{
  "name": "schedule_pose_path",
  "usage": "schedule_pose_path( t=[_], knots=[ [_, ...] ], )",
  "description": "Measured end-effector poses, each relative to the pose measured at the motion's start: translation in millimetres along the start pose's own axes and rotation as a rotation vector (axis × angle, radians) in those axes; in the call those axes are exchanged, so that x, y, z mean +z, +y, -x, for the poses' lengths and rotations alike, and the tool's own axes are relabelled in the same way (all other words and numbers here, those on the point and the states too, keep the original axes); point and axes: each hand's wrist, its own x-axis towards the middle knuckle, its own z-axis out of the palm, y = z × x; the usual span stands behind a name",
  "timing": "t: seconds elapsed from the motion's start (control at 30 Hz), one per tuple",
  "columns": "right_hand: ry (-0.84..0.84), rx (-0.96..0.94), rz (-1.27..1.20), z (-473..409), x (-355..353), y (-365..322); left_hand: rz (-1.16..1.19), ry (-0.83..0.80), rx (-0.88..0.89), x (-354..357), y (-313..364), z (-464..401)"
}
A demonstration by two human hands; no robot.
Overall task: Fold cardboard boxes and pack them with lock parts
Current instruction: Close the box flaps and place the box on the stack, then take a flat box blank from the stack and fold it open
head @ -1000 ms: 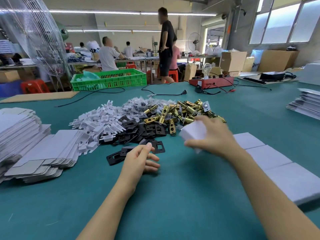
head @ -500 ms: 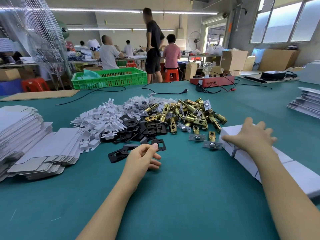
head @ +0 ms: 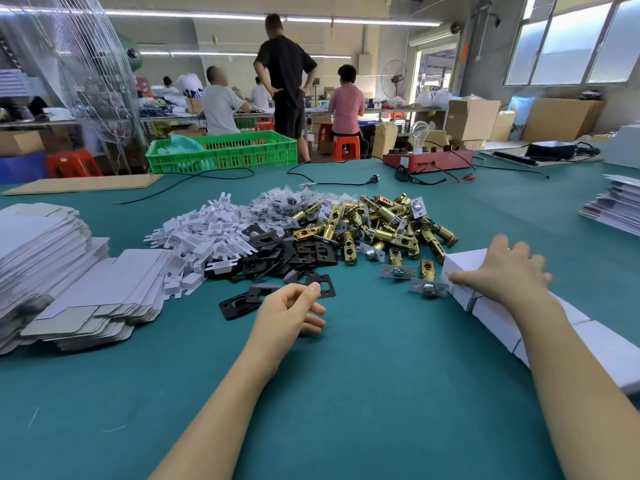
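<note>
My right hand [head: 505, 271] lies flat with spread fingers on top of a closed white box [head: 460, 263], the far end of a row of white boxes [head: 495, 320] along the right. My left hand [head: 287, 313] rests loosely curled on the green table and holds nothing, just in front of loose black strike plates [head: 294, 251]. Behind them lie a heap of brass latches [head: 381, 223], white plastic pieces [head: 207, 233] and small bagged parts [head: 287, 202]. Flat grey box blanks [head: 104, 289] are stacked at the left.
A green crate [head: 221, 150], a red tester with a bulb [head: 427, 159] and a black cable with plug [head: 372, 180] sit at the table's far side. More flat blanks [head: 616, 206] are piled at the right. Several people work or stand behind the table.
My right hand carried the white box from the middle of the table to the right and set it at the far end of the row. My left hand stayed put.
</note>
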Motion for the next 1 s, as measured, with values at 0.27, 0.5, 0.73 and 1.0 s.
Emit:
schedule_pose_path(
  t=[0.27,0.5,0.73,1.0],
  knots=[
    [-0.150,0.010,0.193,9.6,-3.0,-10.1,-0.013,0.011,-0.012,-0.4,0.8,0.4],
    [0.228,-0.429,0.036,43.0,14.1,-63.2,-0.030,0.025,-0.030,-0.3,2.8,0.7],
    [-0.011,-0.728,-0.073,64.9,74.5,-84.5,-0.013,0.050,-0.028,0.5,4.5,2.9],
    [0.020,-0.744,-0.130,53.7,80.5,-82.0,-0.050,0.435,0.170,-22.5,21.7,5.1]
  ],
)
